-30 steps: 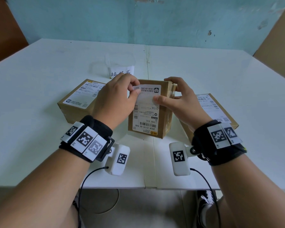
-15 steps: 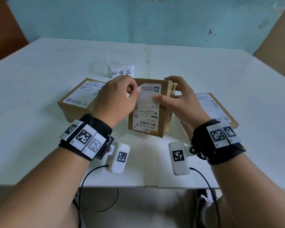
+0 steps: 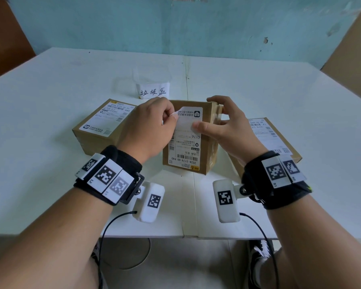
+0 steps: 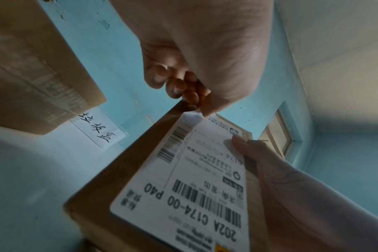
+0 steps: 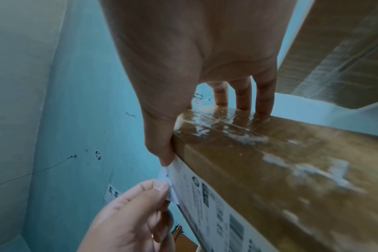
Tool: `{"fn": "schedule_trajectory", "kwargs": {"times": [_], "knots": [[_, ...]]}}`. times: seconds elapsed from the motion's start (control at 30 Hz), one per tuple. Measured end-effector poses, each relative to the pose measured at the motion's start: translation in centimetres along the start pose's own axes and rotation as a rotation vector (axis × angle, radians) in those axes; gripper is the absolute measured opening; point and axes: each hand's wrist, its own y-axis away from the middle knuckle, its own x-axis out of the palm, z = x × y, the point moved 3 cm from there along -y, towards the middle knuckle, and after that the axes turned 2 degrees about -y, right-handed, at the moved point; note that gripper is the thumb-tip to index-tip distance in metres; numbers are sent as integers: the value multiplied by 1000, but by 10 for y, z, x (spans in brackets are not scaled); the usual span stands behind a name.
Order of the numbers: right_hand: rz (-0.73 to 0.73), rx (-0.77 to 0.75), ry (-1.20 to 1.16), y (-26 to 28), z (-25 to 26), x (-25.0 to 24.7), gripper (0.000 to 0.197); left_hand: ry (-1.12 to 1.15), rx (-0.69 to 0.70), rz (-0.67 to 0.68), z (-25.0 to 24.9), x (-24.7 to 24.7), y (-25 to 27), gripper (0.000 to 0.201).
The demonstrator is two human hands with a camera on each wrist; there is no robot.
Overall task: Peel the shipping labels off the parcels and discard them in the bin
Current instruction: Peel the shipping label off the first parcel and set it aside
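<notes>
A brown cardboard parcel (image 3: 208, 142) is tilted up on its near edge at the table's middle, its white shipping label (image 3: 186, 142) facing me. My left hand (image 3: 148, 130) pinches the label's far left corner (image 4: 194, 114), which is lifted off the cardboard. My right hand (image 3: 227, 126) grips the parcel: thumb pressed on the label, fingers over the taped top (image 5: 237, 105). The clear bin (image 3: 152, 84) with a handwritten paper tag stands just behind the parcel.
Two more labelled parcels lie flat on the white table (image 3: 50, 163): one on the left (image 3: 100, 126), one on the right (image 3: 269, 138). A seam (image 3: 186, 76) runs down the table's middle. Brown boards (image 3: 350, 46) lean at both far corners.
The left hand has pulled the label's far left corner further off the parcel. The right hand keeps its grip, and the parcel has hardly moved.
</notes>
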Motion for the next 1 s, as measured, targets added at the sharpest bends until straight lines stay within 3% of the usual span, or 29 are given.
{"fn": "schedule_trajectory", "kwargs": {"times": [0.27, 0.43, 0.53, 0.7, 1.0], "knots": [[-8, 3, 15, 0, -1, 2, 83, 7, 13, 17, -1, -1, 1, 13], [12, 26, -7, 1, 1, -1, 69, -3, 14, -29, 1, -5, 1, 9], [27, 22, -5, 1, 0, 1, 65, 61, -24, -41, 3, -7, -2, 29], [14, -1, 43, -2, -4, 5, 65, 29, 31, -53, -4, -7, 0, 8], [9, -17, 80, -5, -8, 6, 67, 14, 56, -57, -4, -3, -1, 8]]}}
